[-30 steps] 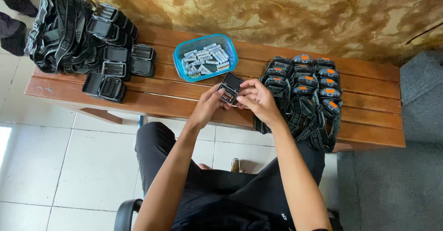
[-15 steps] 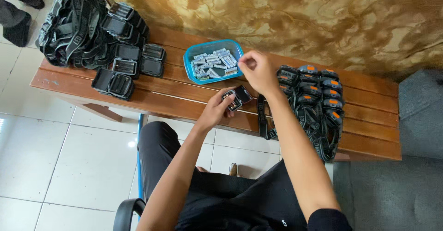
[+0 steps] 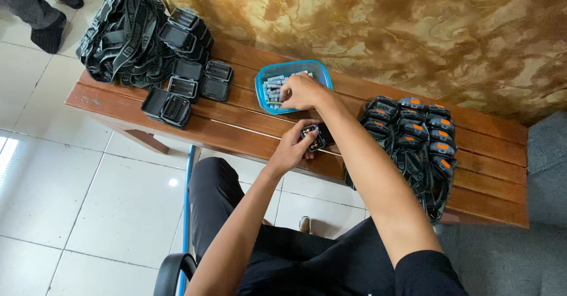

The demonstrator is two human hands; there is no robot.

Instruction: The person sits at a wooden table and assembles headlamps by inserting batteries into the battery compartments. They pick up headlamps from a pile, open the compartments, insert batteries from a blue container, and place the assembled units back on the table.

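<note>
At nine to eleven o'clock on the tabletop [image 3: 248, 132] lies a heap of black strapped lamps [image 3: 127, 39] with open black cases [image 3: 177, 89] beside it. Just left of centre, the left hand [image 3: 293, 147] is closed around a small black headlamp body [image 3: 313, 139], held over the wood. At twelve o'clock the right hand [image 3: 302, 91] reaches into the blue tray [image 3: 263, 82] of batteries [image 3: 275, 87], fingers curled; whether it grips one cannot be told. At three o'clock lie orange-buttoned headlamps [image 3: 413, 124].

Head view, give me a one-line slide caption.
Right hand reaches into blue tray of batteries; left hand holds a headlamp on the bench.
</note>
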